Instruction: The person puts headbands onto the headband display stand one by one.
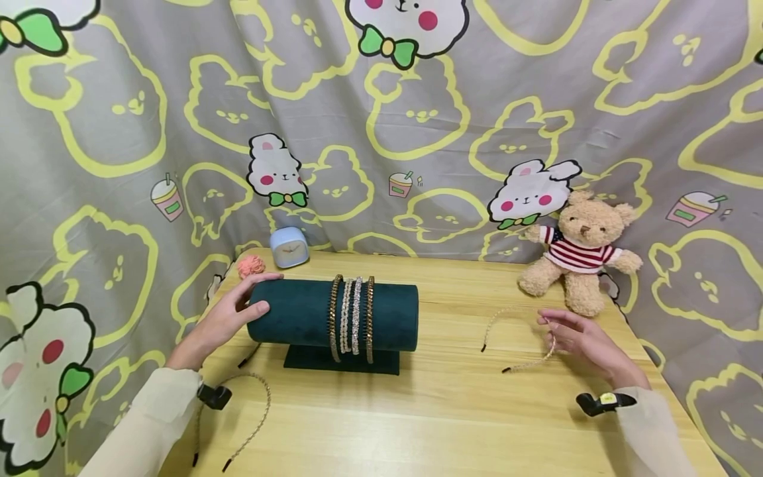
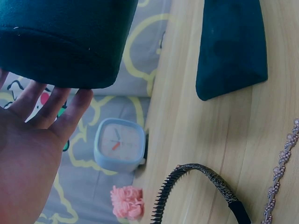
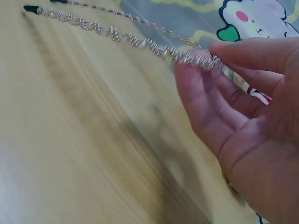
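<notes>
A dark green velvet headband stand carries several headbands round its roll: gold-brown chain ones outside, a pearly one and a sparkling silver one between. My left hand holds the roll's left end, thumb in front and fingers behind; the thumb is out of the left wrist view. To the right, my right hand pinches a beaded headband between thumb and fingers near the top of its arch. The headband's black-tipped ends point left in the right wrist view.
Below my left wrist lie a beaded headband and a dark, toothed headband. A blue clock and a pink yarn-like ball stand at the back left. A teddy bear sits back right against the patterned curtain.
</notes>
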The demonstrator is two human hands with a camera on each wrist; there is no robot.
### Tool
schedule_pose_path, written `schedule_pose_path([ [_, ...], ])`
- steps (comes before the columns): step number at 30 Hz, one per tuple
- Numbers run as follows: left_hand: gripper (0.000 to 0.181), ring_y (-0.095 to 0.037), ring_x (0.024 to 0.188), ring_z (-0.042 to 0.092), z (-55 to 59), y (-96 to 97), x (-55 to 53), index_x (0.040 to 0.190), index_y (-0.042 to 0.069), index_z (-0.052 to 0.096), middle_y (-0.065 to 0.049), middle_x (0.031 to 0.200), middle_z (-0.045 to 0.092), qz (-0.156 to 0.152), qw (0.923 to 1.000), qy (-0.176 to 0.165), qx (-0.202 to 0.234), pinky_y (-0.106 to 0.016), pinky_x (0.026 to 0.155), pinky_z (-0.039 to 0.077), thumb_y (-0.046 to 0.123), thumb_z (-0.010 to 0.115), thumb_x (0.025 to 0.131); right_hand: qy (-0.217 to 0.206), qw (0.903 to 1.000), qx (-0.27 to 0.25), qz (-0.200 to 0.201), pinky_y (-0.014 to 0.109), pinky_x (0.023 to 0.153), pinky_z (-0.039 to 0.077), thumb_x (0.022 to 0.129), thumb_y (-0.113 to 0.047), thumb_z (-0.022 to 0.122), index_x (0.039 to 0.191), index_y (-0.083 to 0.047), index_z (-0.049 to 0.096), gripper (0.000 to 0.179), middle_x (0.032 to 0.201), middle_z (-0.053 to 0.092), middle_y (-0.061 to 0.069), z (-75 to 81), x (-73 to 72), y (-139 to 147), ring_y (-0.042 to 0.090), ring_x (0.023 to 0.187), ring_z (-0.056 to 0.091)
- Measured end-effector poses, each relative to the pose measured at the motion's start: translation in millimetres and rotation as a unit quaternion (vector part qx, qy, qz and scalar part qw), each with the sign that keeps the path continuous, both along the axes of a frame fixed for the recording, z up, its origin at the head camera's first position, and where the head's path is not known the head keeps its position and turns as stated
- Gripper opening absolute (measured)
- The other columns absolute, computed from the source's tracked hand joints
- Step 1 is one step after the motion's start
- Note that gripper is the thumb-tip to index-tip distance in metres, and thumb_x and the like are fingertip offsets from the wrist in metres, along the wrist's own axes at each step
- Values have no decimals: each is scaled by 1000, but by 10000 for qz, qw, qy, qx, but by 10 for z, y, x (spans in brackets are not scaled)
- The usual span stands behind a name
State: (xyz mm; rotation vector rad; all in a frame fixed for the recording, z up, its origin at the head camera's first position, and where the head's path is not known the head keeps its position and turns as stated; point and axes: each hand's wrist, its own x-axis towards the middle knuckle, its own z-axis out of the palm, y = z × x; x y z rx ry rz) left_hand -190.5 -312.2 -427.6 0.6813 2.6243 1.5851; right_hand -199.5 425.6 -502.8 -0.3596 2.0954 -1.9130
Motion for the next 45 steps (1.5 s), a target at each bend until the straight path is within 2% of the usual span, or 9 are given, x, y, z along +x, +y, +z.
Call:
schedule_pose_path([
  [3, 52, 2, 142, 46, 0, -11, 1, 165, 20, 47, -5, 169, 43, 12, 10000, -11, 3, -15, 109, 39, 15, 54, 113, 15, 9978, -638, 199, 27, 89, 63, 118, -6, 43, 154, -7, 59, 40, 137, 72, -9, 39, 5, -56, 10, 106, 74],
  [8, 52, 3, 143, 44, -4, -30, -4, 165, 21, 46, -9, 170, 42, 31, 10000, -16, -42, -14, 109, 38, 16, 54, 114, 115, 9957, -863, 320, 29, 90, 64, 118, -5, 41, 156, -7, 58, 41, 139, 71, -7, 171, 21, -178, 8, 103, 73],
  [13, 52, 3, 143, 44, 0, -25, -16, 165, 21, 47, -5, 169, 43, 23, 10000, 5, -16, -15, 109, 38, 15, 54, 113, 229, 9973, -646, 263, 33, 91, 64, 118, -7, 42, 154, -6, 59, 39, 141, 69, -6, 352, 69, -344, 11, 103, 73],
  [16, 52, 2, 142, 45, -3, -28, -18, 165, 21, 47, -4, 169, 43, 15, 10000, 7, -7, -15, 109, 39, 15, 54, 114, 375, 9980, -446, 237, 35, 91, 64, 118, -8, 43, 153, 0, 57, 38, 140, 68, -4, 472, 75, -459, 13, 104, 73],
  [26, 53, 1, 139, 50, -28, -25, -12, 165, 16, 46, -10, 168, 44, -51, 9999, -8, 98, -15, 107, 43, 14, 54, 113, 819, 9965, -109, 142, 35, 93, 64, 117, -8, 47, 152, 4, 56, 38, 143, 64, 0, 793, 93, -802, 12, 105, 72],
  [32, 53, 1, 139, 50, -31, -25, -10, 165, 15, 46, -10, 169, 44, -80, 9999, 11, 151, -15, 107, 43, 13, 54, 113, 1009, 9948, 104, 31, 33, 93, 63, 116, -11, 53, 148, 5, 58, 36, 119, 71, 3, 967, 122, -1049, 17, 100, 73],
  [37, 52, 2, 140, 48, -29, -29, -5, 165, 16, 46, -12, 169, 43, -55, 9999, 33, 121, -14, 108, 41, 13, 54, 113, 1218, 9925, -19, 97, 36, 91, 64, 114, -8, 55, 144, 8, 59, 34, 115, 71, 7, 1062, 121, -1308, 18, 100, 74],
  [41, 53, 2, 141, 47, -23, -21, -10, 165, 18, 46, -12, 170, 42, -51, 9999, 17, 88, -14, 108, 40, 14, 54, 113, 1317, 9913, 52, 38, 39, 90, 66, 113, -9, 59, 143, 5, 62, 33, 114, 71, 9, 1100, 151, -1516, 21, 100, 74],
  [45, 53, 3, 144, 44, -20, -18, -18, 165, 19, 46, -11, 170, 42, -46, 9999, 7, 93, -14, 110, 38, 14, 54, 113, 1412, 9897, 190, 143, 42, 89, 66, 113, -11, 60, 143, 2, 63, 33, 108, 72, 12, 1121, 193, -1719, 26, 97, 76],
])
